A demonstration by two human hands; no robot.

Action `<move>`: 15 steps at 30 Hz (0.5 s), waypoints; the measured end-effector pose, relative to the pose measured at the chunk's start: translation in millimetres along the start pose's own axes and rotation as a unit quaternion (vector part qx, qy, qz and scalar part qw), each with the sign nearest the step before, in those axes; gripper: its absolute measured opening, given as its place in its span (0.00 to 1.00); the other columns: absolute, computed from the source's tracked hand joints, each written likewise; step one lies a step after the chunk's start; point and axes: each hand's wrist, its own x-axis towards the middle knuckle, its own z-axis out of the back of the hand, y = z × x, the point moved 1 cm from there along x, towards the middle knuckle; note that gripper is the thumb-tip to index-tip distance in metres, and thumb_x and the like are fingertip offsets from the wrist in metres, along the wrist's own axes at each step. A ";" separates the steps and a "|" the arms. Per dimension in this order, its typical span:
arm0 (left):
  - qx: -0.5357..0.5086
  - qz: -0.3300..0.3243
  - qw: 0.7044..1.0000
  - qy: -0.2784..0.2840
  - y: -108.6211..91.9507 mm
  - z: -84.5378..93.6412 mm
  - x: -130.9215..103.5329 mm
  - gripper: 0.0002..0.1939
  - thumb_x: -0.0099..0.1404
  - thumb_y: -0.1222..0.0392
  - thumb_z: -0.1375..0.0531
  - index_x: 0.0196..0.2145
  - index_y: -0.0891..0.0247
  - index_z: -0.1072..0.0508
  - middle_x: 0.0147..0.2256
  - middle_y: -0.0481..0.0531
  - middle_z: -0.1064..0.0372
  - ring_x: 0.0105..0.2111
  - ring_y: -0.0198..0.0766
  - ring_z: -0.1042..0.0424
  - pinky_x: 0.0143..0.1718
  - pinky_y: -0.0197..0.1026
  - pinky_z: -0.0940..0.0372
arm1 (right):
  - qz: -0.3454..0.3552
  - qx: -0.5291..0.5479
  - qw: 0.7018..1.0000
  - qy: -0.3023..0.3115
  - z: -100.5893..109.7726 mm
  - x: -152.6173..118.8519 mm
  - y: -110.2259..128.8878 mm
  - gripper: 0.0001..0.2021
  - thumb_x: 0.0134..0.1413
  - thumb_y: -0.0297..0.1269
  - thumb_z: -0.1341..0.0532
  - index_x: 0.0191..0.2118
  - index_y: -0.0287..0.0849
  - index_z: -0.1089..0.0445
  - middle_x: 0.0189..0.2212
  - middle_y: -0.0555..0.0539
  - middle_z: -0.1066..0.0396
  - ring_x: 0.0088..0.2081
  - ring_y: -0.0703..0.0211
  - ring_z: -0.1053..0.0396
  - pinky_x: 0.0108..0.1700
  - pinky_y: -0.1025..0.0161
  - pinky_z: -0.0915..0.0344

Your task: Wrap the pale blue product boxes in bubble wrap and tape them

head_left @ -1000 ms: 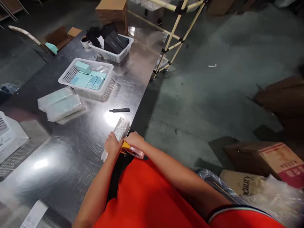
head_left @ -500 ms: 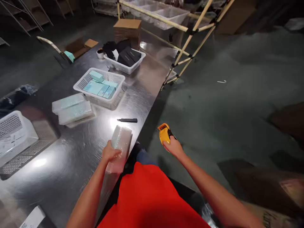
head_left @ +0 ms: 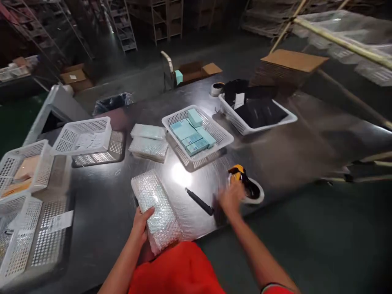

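Observation:
My left hand grips the near left edge of a bubble-wrapped package, its thumb on top. My right hand is smeared by motion beside a yellow and black tape dispenser with a roll of tape, on the metal table; whether the fingers hold it cannot be made out. Between the package and my right hand lies a black cutter. Farther back are more bubble-wrapped packages in a small pile and a white basket with light blue boxes.
A basket of black items stands at the back right, near a tape roll and stacked cardboard. White baskets line the left side. A bamboo frame rises at the right.
The view has turned left. The yellow dispenser, held out over the floor before, is now at the table beside my right hand. My left hand still has the package, now tilted the other way.

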 end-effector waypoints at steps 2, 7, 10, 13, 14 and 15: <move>0.014 -0.030 0.999 -0.041 3.6 -10.9 4.4 0.31 0.41 0.59 0.27 0.42 0.63 0.34 0.31 0.51 0.25 0.28 0.42 0.25 0.30 0.43 0.30 | 0.134 0.128 0.982 0.019 1.1 -21.5 66.3 0.26 0.63 0.38 0.53 0.64 0.32 0.47 0.62 0.30 0.44 0.64 0.42 0.47 0.61 0.43 0.46; -0.028 -0.056 0.996 -0.058 9.8 -42.0 16.1 0.28 0.41 0.63 0.28 0.40 0.62 0.34 0.28 0.47 0.25 0.27 0.40 0.26 0.31 0.40 0.31 | 0.414 0.214 0.866 0.182 8.4 -55.3 174.4 0.34 0.61 0.49 0.47 0.69 0.49 0.57 0.70 0.45 0.61 0.69 0.39 0.62 0.64 0.35 0.53; -0.057 -0.040 0.996 -0.046 -9.6 -63.0 34.9 0.28 0.43 0.64 0.28 0.41 0.62 0.34 0.29 0.49 0.24 0.27 0.41 0.25 0.31 0.42 0.30 | 0.334 0.213 0.895 0.207 -0.7 -14.3 154.3 0.32 0.61 0.49 0.46 0.68 0.47 0.52 0.69 0.39 0.57 0.67 0.35 0.53 0.60 0.35 0.44; -0.103 -0.044 0.992 -0.064 -52.9 -89.1 72.9 0.20 0.48 0.67 0.32 0.40 0.63 0.31 0.29 0.50 0.25 0.27 0.40 0.25 0.30 0.41 0.29 | 0.262 0.259 0.920 0.131 -10.3 50.3 103.3 0.25 0.64 0.44 0.50 0.64 0.41 0.43 0.65 0.35 0.46 0.63 0.42 0.43 0.59 0.44 0.38; -0.123 -0.048 0.988 -0.080 -70.2 -99.1 89.5 0.17 0.51 0.69 0.34 0.39 0.64 0.30 0.29 0.50 0.25 0.26 0.38 0.26 0.30 0.40 0.29 | 0.258 0.280 0.920 0.093 -10.8 72.3 86.3 0.23 0.65 0.43 0.51 0.63 0.42 0.42 0.63 0.36 0.43 0.62 0.45 0.42 0.59 0.46 0.38; -0.140 -0.055 0.985 -0.090 -87.4 -109.8 107.3 0.14 0.53 0.70 0.36 0.38 0.64 0.29 0.28 0.49 0.25 0.26 0.37 0.26 0.31 0.40 0.28 | 0.256 0.296 0.918 0.056 -10.0 93.9 71.0 0.22 0.65 0.42 0.51 0.62 0.43 0.41 0.61 0.38 0.40 0.61 0.48 0.40 0.59 0.47 0.37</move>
